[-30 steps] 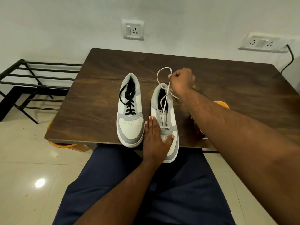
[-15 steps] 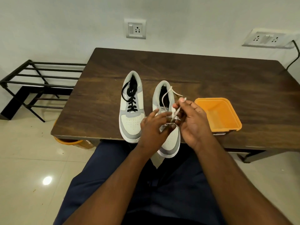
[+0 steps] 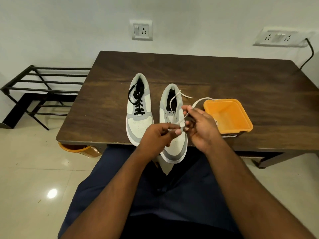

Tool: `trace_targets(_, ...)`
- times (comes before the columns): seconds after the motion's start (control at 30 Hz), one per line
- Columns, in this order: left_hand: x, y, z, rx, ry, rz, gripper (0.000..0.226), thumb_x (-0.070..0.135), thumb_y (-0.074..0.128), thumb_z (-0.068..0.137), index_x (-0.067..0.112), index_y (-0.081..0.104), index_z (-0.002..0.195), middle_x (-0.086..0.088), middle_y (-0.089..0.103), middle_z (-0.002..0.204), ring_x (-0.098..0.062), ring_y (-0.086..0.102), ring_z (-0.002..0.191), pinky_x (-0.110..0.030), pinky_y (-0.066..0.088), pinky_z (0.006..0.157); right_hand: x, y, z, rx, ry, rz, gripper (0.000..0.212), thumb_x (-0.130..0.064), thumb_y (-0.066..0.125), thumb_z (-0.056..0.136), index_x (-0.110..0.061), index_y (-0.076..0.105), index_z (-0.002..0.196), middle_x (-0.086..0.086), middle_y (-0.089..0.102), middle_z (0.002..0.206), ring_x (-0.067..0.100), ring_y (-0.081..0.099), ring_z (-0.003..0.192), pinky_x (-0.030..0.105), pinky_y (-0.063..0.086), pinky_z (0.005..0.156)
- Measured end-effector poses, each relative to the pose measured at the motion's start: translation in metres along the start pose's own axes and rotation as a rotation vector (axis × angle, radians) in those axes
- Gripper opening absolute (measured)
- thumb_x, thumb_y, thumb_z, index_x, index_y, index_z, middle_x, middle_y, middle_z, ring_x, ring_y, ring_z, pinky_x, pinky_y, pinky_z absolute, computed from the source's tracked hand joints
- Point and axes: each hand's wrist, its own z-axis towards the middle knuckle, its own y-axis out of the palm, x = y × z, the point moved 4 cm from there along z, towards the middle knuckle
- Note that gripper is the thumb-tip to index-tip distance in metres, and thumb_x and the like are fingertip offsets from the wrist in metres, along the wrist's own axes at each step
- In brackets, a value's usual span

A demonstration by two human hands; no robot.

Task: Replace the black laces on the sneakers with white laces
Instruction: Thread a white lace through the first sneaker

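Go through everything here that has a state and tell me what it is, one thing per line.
Grey-and-white sneaker on the left: laced with black lace.
Grey-and-white sneaker on the right: black lace gone, white lace partly threaded.
White lace: pinched by both hands.
Left hand: pinching lace.
Right hand: pinching lace.
Orange plastic container: open, looks empty.

left hand [image 3: 158, 135], right hand [image 3: 201, 125]: fingers curled, pinching.

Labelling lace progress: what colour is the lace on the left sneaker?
Black, on the left sneaker; the head view, the only one, shows it plainly.
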Motion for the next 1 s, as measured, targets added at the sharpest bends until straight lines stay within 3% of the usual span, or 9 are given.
trace_targets(0.07,-0.006,-0.002,-0.001,0.014,0.012,0.093,0.012,0.018,0.071,0.089,0.009,0.076,0.096,0.006,0.074,0.076,-0.01,0.069,0.073,-0.022,0.055,0.07,0.005,-0.009,0.003,0.054,0.018,0.094,0.015,-0.016,0.062,0.092,-0.01,0.068,0.104,-0.002,0.058,0.077,0.005,0.043,0.052,0.018,0.035,0.044)
trace_targets(0.17,-0.019,-0.016,-0.011,0.077,0.002,0.06,0.01,0.013,0.064,0.093,0.012,0.073,0.098,0.018,0.066,0.066,0.005,0.056,0.058,-0.009,0.043,0.06,0.0,-0.033,0.008,0.251,-0.024,0.262,0.006,-0.013,0.066,0.089,-0.012,0.068,0.095,0.001,0.062,0.077,0.003,0.047,0.049,0.017,0.039,0.044)
trace_targets(0.33,-0.035,-0.037,-0.014,0.227,-0.022,-0.025,0.017,0.015,0.055,0.099,0.026,0.056,0.112,0.004,0.049,0.055,-0.01,0.044,0.051,-0.023,0.041,0.055,-0.004,-0.034,0.006,0.321,-0.121,0.349,0.009,-0.013,0.071,0.086,-0.01,0.069,0.093,0.004,0.068,0.077,0.006,0.054,0.058,0.019,0.048,0.054)
trace_targets(0.47,-0.021,-0.042,-0.015,0.545,0.085,0.251,0.048,0.021,0.062,0.094,0.032,0.046,0.138,0.006,0.061,0.114,-0.009,0.058,0.106,-0.019,0.043,0.084,0.006,-0.015,-0.002,0.211,-0.141,0.261,0.011,-0.009,0.068,0.087,-0.014,0.072,0.096,-0.002,0.066,0.074,0.005,0.054,0.059,0.021,0.048,0.055)
trace_targets(0.53,-0.008,-0.027,-0.009,0.449,0.164,0.267,0.058,0.021,0.063,0.094,0.028,0.039,0.146,0.01,0.05,0.139,-0.004,0.048,0.124,-0.013,0.041,0.093,0.02,-0.001,-0.011,0.127,-0.119,0.138,0.017,-0.003,0.068,0.085,-0.015,0.073,0.096,0.0,0.066,0.073,0.006,0.056,0.061,0.022,0.049,0.057)
trace_targets(0.63,-0.004,-0.001,-0.002,0.216,0.118,-0.042,0.054,0.016,0.063,0.095,0.028,0.043,0.144,0.004,0.065,0.118,-0.011,0.069,0.091,-0.025,0.058,0.072,0.036,0.011,-0.023,0.064,-0.099,0.049,0.014,-0.003,0.068,0.084,-0.008,0.072,0.097,0.009,0.073,0.084,0.016,0.068,0.071,0.026,0.055,0.061)
trace_targets(0.83,-0.034,-0.001,-0.005,0.247,0.068,-0.013,0.019,0.01,0.074,0.085,0.029,0.076,0.088,0.016,0.07,0.071,-0.001,0.064,0.069,-0.028,0.052,0.07,0.041,-0.008,-0.017,0.141,-0.056,0.07,0.011,-0.007,0.068,0.086,-0.01,0.072,0.096,0.003,0.069,0.076,0.009,0.058,0.062,0.022,0.047,0.053)
trace_targets(0.93,-0.037,-0.012,-0.005,0.313,0.017,0.052,0.008,0.012,0.071,0.088,0.014,0.078,0.093,0.01,0.07,0.074,-0.003,0.06,0.057,-0.029,0.053,0.061,0.041,-0.015,-0.016,0.205,-0.103,0.075,0.014,-0.003,0.069,0.085,-0.011,0.072,0.096,0.003,0.066,0.076,0.008,0.057,0.063,0.021,0.049,0.055)
trace_targets(1.0,-0.031,-0.015,-0.005,0.28,-0.05,0.005,0.019,0.014,0.068,0.091,0.015,0.073,0.109,0.004,0.073,0.096,-0.008,0.059,0.048,-0.028,0.052,0.05,0.044,-0.014,-0.017,0.215,-0.119,0.047,0.016,-0.002,0.071,0.083,-0.01,0.071,0.096,0.003,0.067,0.076,0.01,0.06,0.063,0.023,0.051,0.056)
